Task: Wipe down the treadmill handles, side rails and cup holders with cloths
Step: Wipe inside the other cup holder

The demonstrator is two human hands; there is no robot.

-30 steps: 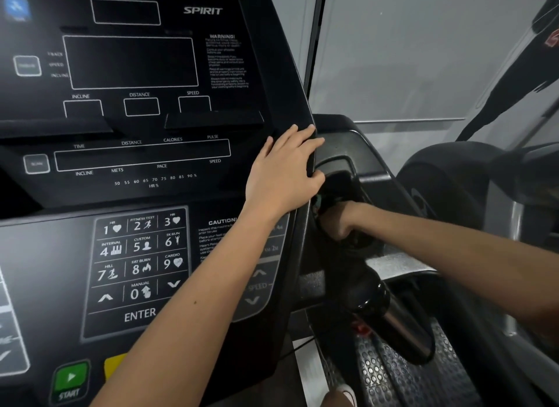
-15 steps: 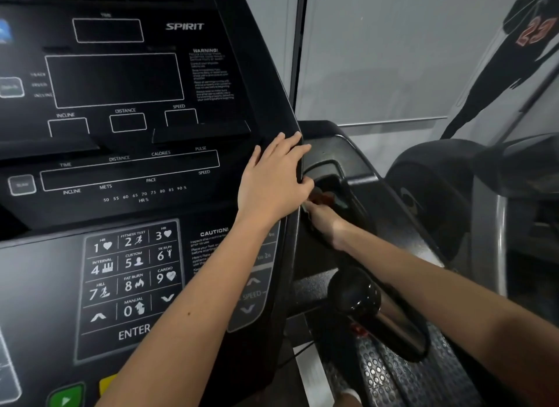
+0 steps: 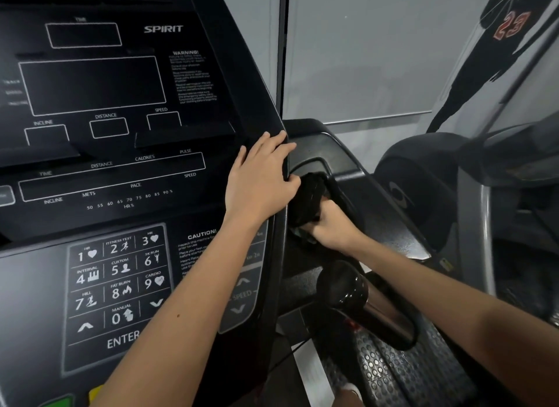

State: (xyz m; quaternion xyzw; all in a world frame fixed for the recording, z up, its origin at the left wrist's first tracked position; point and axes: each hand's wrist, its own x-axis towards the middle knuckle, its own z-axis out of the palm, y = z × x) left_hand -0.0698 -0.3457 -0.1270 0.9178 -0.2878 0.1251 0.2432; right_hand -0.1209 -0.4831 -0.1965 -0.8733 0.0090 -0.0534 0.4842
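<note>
Head view, looking down at the right side of a treadmill console (image 3: 121, 170). The left hand (image 3: 260, 179) lies flat on the console's right edge, fingers straight and slightly spread, gripping nothing; its thumb tip reaches over the edge toward the cup holder (image 3: 314, 163). The right hand (image 3: 331, 225) is closed around a bunched black cloth (image 3: 311, 197), fingers curled and knuckles facing the camera. The cloth sits at the near part of the cup holder's opening, just right of the console edge and close beside the left thumb; how far it goes into the recess cannot be told, since cloth and holder are both dark. Below the right forearm, a handle (image 3: 363, 303) with a glossy black end and a chromed section projects toward the viewer. On the console's lower face, a numbered keypad (image 3: 118, 285) shows beside the left forearm. A neighbouring machine (image 3: 423, 179) stands at right, before a pale wall bearing a dark figure graphic (image 3: 511, 25) marked "23".
</note>
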